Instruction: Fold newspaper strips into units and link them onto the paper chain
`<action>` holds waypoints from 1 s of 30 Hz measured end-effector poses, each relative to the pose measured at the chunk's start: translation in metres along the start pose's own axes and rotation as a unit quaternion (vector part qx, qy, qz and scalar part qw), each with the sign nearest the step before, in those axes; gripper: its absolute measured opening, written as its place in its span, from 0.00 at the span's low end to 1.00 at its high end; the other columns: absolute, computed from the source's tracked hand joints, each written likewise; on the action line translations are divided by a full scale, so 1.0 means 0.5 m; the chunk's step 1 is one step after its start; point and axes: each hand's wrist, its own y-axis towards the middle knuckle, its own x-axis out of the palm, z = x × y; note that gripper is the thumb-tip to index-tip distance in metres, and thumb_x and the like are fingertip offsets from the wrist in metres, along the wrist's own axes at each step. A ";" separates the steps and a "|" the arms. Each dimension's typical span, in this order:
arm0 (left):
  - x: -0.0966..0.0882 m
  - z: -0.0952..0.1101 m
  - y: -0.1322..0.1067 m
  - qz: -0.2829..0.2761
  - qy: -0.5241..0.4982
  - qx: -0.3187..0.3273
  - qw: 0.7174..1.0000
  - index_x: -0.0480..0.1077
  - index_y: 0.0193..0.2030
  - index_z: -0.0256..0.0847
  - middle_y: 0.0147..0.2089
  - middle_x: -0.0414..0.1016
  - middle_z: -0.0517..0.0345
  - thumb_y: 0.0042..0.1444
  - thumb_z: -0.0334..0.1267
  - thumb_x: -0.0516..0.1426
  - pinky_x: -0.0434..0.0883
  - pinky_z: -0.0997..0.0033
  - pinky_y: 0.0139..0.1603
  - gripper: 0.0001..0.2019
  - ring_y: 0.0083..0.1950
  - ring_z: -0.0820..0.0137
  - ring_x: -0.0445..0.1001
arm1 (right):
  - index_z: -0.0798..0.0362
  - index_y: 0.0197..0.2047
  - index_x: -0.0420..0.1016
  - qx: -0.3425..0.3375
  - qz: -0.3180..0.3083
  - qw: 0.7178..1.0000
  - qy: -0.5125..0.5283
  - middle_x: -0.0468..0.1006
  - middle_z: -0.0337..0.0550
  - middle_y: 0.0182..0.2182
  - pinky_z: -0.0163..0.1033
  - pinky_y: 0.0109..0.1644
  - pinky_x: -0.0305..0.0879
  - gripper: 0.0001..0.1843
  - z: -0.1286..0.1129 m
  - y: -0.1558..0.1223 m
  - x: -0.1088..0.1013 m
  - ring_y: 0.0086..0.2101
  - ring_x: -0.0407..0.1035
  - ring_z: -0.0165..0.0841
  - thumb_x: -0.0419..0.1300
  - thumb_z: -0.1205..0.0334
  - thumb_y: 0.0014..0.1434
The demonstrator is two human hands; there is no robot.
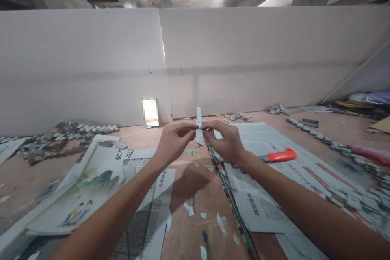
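Both my hands meet above the middle of the table and pinch a narrow folded strip of newspaper [199, 126] that stands upright between them. My left hand [174, 141] grips it from the left with thumb and fingers closed. My right hand [225, 141] grips it from the right, fingers closed on the strip too. Under the hands lies a long thin dark stick [229, 195] running toward me across the brown table [201, 195].
Newspaper sheets lie at left [100, 187] and at right [274, 158]. A red-handled cutter [280, 155] rests on the right sheet. Chains of folded paper links lie at back left [76, 130] and along the right [335, 146]. Paper scraps [219, 221] dot the table. A cardboard wall [195, 65] closes the back.
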 end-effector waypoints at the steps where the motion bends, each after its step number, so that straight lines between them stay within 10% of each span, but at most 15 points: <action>1: -0.001 -0.002 -0.001 0.007 0.014 0.002 1.000 0.78 0.37 0.42 0.38 0.80 0.54 0.53 0.39 0.59 0.75 0.65 0.43 0.08 0.39 0.67 0.77 | 0.49 0.37 0.75 0.009 -0.008 1.000 0.003 0.80 0.43 0.33 0.40 0.39 0.68 0.06 -0.003 0.000 0.000 0.33 0.73 0.33 0.57 0.65 0.57; 16: 0.002 0.005 -0.004 -0.003 0.059 0.016 0.998 0.76 0.33 0.39 0.35 0.79 0.53 0.53 0.41 0.59 0.75 0.66 0.41 0.08 0.37 0.67 0.77 | 0.52 0.37 0.73 0.226 0.006 0.926 0.303 0.78 0.44 0.35 0.41 0.41 0.69 0.09 -0.009 0.009 0.016 0.35 0.72 0.33 0.63 0.58 0.54; 30: -0.001 0.005 0.001 -0.053 0.076 0.007 0.996 0.76 0.37 0.40 0.38 0.78 0.51 0.55 0.39 0.56 0.73 0.66 0.42 0.09 0.40 0.67 0.75 | 0.54 0.37 0.72 0.301 0.033 0.906 0.296 0.76 0.42 0.28 0.37 0.32 0.66 0.14 -0.005 0.020 0.011 0.28 0.71 0.30 0.63 0.53 0.52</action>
